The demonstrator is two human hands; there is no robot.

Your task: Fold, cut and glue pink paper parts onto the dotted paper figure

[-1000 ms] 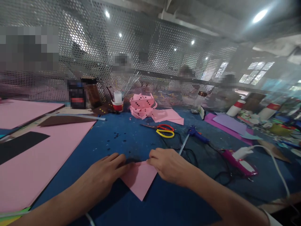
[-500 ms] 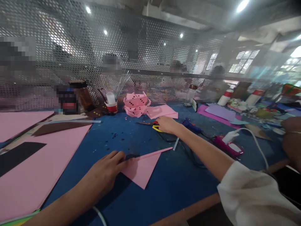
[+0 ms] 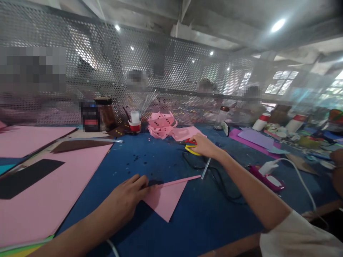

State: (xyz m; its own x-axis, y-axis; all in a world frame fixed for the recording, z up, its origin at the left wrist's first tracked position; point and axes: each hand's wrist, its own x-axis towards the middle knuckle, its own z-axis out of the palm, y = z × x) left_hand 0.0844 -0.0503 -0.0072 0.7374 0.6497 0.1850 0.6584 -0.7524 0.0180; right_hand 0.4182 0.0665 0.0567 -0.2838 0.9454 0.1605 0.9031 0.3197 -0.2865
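My left hand (image 3: pixel 131 194) lies on the blue table with its fingers closed on the rolled edge of a pink paper sheet (image 3: pixel 167 203). The roll makes a thin pink strip that points right, and its tip is close to a clear glue stick (image 3: pixel 205 169). Further back, my right hand (image 3: pixel 205 144) is closed on the red and yellow handles of a pair of scissors (image 3: pixel 193 149). Their blades point left and show only in part. Behind that hand the dark blue glue gun (image 3: pixel 218 144) is mostly covered.
Large pink sheets (image 3: pixel 50 203) with a black strip (image 3: pixel 32 178) spread at left. A dotted pink paper piece (image 3: pixel 161 125), a red and white cup (image 3: pixel 134 126) and a jar (image 3: pixel 222 117) stand at the back. A black cord (image 3: pixel 222 189) and magenta device (image 3: pixel 266 178) lie right.
My right hand has drawn the scissors slightly right and nearer. The left hand keeps its place on the pink paper. The whole view has shifted a little.
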